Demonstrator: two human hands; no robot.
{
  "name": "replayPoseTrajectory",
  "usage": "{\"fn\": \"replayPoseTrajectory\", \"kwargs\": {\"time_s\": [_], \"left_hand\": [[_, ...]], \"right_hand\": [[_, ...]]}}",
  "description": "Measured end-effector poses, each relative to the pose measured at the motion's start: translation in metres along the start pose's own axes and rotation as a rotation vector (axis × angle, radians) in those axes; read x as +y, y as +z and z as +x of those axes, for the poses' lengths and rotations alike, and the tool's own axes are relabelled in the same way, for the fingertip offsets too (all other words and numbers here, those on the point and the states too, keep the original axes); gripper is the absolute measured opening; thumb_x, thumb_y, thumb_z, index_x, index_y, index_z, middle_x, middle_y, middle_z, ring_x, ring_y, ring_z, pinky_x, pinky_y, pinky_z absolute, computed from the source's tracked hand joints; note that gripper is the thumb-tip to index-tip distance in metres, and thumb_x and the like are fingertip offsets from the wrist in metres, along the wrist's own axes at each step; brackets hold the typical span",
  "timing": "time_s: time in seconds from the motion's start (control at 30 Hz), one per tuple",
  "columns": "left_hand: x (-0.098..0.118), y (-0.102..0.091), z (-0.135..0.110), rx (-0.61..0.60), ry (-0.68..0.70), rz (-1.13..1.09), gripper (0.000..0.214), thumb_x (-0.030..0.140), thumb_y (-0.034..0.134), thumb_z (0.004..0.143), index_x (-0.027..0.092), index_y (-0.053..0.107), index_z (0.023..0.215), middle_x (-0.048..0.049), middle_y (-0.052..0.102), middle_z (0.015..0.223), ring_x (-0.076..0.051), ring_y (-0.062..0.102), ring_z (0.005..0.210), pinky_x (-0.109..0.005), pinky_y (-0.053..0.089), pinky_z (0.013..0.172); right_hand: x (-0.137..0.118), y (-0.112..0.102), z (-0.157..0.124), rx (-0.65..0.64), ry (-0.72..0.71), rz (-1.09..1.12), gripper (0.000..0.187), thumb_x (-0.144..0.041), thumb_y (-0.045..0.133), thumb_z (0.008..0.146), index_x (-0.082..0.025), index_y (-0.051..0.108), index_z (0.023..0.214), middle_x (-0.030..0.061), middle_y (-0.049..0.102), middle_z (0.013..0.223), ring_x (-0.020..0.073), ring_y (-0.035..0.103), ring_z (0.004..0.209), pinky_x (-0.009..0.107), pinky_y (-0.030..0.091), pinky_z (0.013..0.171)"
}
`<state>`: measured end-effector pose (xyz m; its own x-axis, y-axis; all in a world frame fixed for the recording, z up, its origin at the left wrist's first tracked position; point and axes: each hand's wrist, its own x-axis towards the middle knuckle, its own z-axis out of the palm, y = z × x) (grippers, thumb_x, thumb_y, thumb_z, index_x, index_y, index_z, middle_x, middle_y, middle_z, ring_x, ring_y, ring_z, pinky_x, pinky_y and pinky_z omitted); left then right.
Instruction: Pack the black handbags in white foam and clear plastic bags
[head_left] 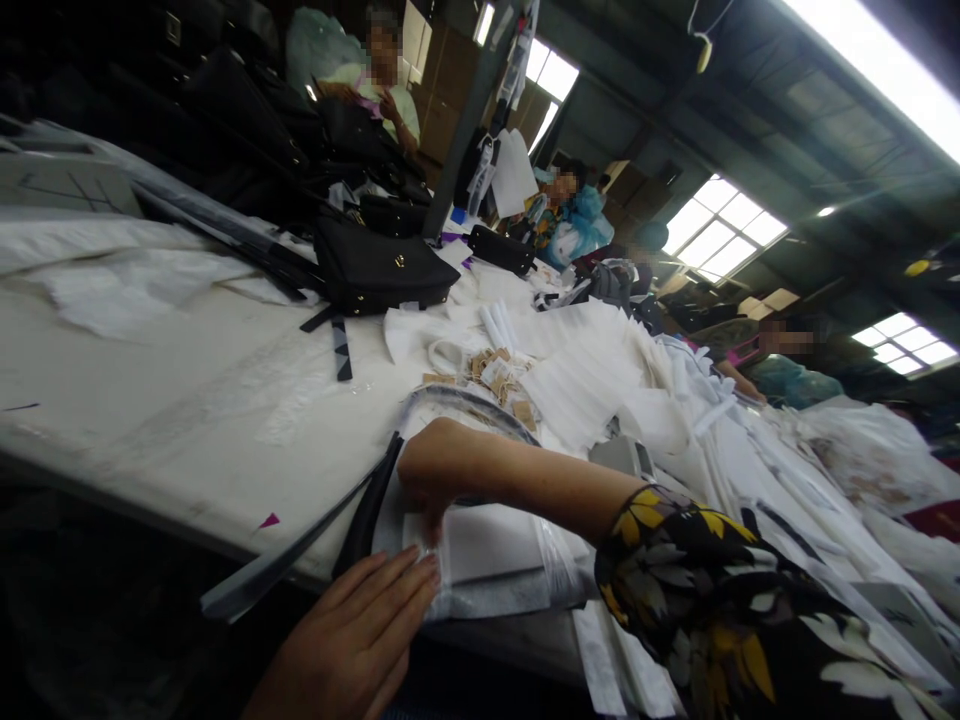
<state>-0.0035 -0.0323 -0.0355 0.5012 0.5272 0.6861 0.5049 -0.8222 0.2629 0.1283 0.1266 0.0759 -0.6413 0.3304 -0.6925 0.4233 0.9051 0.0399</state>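
Observation:
A black bag [366, 520], partly covered with white sheets and clear film, lies at the table's front edge. On its near side, my left hand [356, 625] rests with fingers stretched out, the tips touching a white sheet [491, 542]. My right hand [435, 468] reaches in from the right, bent downward over the same sheet. Its fingers are curled, and whatever they pinch is hidden. Behind my right wrist curves a film-wrapped handle [480, 398]. A long dark strap in film [277, 555] hangs past the edge on the left.
Another black bag [382, 265] stands farther back, with a dark heap of bags behind it. Brown tags with strings [499, 375] lie beyond my right arm. White foam sheets [592, 350] pile up on the right. Several people are across the table.

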Motion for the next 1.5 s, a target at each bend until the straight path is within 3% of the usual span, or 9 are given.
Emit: {"fn": "replayPoseTrajectory", "kwargs": {"time_s": [0.2, 0.37, 0.5, 0.67, 0.8, 0.9, 1.17, 1.3, 1.5], "left_hand": [[-0.003, 0.011, -0.005, 0.093, 0.033, 0.056, 0.043, 0.006, 0.043, 0.087, 0.018, 0.067, 0.121, 0.0013, 0.068, 0.128, -0.013, 0.053, 0.129, -0.028, 0.021, 0.122], [-0.012, 0.007, -0.008, 0.022, 0.161, 0.172, 0.044, 0.009, 0.047, 0.085, 0.017, 0.065, 0.125, -0.0004, 0.065, 0.133, -0.016, 0.051, 0.132, -0.030, 0.022, 0.123], [-0.011, 0.001, -0.006, -0.030, 0.170, 0.224, 0.046, 0.008, 0.050, 0.085, 0.018, 0.063, 0.128, 0.0014, 0.063, 0.136, -0.014, 0.051, 0.133, -0.031, 0.018, 0.124], [-0.009, 0.002, -0.007, -0.037, 0.176, 0.268, 0.046, 0.009, 0.051, 0.086, 0.018, 0.063, 0.129, 0.0006, 0.063, 0.135, -0.015, 0.053, 0.131, -0.032, 0.018, 0.124], [-0.009, 0.007, -0.014, -0.031, 0.152, 0.239, 0.048, 0.007, 0.052, 0.086, 0.019, 0.061, 0.132, -0.0007, 0.064, 0.134, -0.016, 0.054, 0.130, -0.032, 0.028, 0.121], [-0.011, 0.009, -0.017, -0.004, 0.137, 0.216, 0.048, 0.007, 0.052, 0.087, 0.020, 0.061, 0.132, -0.0017, 0.066, 0.132, -0.016, 0.058, 0.125, -0.030, 0.040, 0.113], [-0.027, 0.018, -0.015, 0.144, 0.292, 0.263, 0.039, 0.008, 0.049, 0.087, 0.022, 0.070, 0.117, 0.0015, 0.074, 0.115, -0.015, 0.068, 0.108, -0.026, 0.049, 0.102], [-0.026, 0.018, -0.012, 0.158, 0.316, 0.267, 0.041, 0.007, 0.049, 0.085, 0.024, 0.071, 0.116, 0.0019, 0.075, 0.112, -0.015, 0.069, 0.106, -0.027, 0.051, 0.101], [-0.014, -0.011, -0.005, 0.049, 0.169, 0.140, 0.040, 0.010, 0.053, 0.084, 0.026, 0.068, 0.117, -0.0012, 0.073, 0.118, -0.016, 0.067, 0.111, -0.027, 0.052, 0.101]], "right_hand": [[0.043, 0.024, 0.006, 0.167, 0.126, 0.051, 0.066, -0.080, 0.069, 0.065, -0.015, 0.076, 0.075, 0.0078, 0.069, 0.066, 0.0232, 0.064, 0.066, 0.029, 0.039, 0.061], [0.068, 0.054, 0.015, 0.044, 0.146, 0.693, 0.053, -0.070, 0.080, 0.058, -0.020, 0.074, 0.075, -0.0032, 0.068, 0.068, 0.0145, 0.060, 0.067, 0.023, 0.041, 0.063], [0.078, 0.064, 0.008, 0.153, 0.202, 0.898, 0.033, -0.050, 0.075, 0.079, -0.017, 0.076, 0.084, -0.0024, 0.070, 0.072, 0.0130, 0.064, 0.070, 0.021, 0.046, 0.068], [0.040, 0.073, -0.031, 0.416, 0.321, 0.873, 0.049, -0.052, 0.056, 0.093, -0.018, 0.066, 0.126, 0.0092, 0.074, 0.108, 0.0231, 0.068, 0.099, 0.031, 0.048, 0.089], [-0.006, 0.091, -0.042, 0.541, 0.303, 0.769, 0.103, -0.065, 0.074, 0.072, -0.028, 0.027, 0.156, 0.0150, 0.052, 0.145, 0.0386, 0.049, 0.131, 0.051, 0.036, 0.109], [-0.013, 0.097, -0.034, 0.518, 0.386, 0.784, 0.115, -0.071, 0.078, 0.060, -0.026, 0.031, 0.155, 0.0178, 0.049, 0.147, 0.0439, 0.045, 0.133, 0.057, 0.033, 0.109], [0.006, 0.110, -0.011, 0.590, 0.462, 0.988, 0.082, -0.072, 0.078, 0.059, -0.031, 0.066, 0.129, 0.0056, 0.071, 0.123, 0.0322, 0.066, 0.111, 0.037, 0.049, 0.094], [0.000, 0.110, -0.001, 0.746, 0.601, 0.939, 0.041, -0.053, 0.053, 0.093, -0.024, 0.077, 0.108, 0.0054, 0.076, 0.105, 0.0257, 0.070, 0.100, 0.032, 0.050, 0.085], [-0.011, 0.109, -0.064, 0.919, 0.668, 0.828, 0.040, -0.037, 0.061, 0.091, -0.019, 0.068, 0.126, 0.0082, 0.065, 0.132, 0.0257, 0.058, 0.124, 0.032, 0.038, 0.108]]}}
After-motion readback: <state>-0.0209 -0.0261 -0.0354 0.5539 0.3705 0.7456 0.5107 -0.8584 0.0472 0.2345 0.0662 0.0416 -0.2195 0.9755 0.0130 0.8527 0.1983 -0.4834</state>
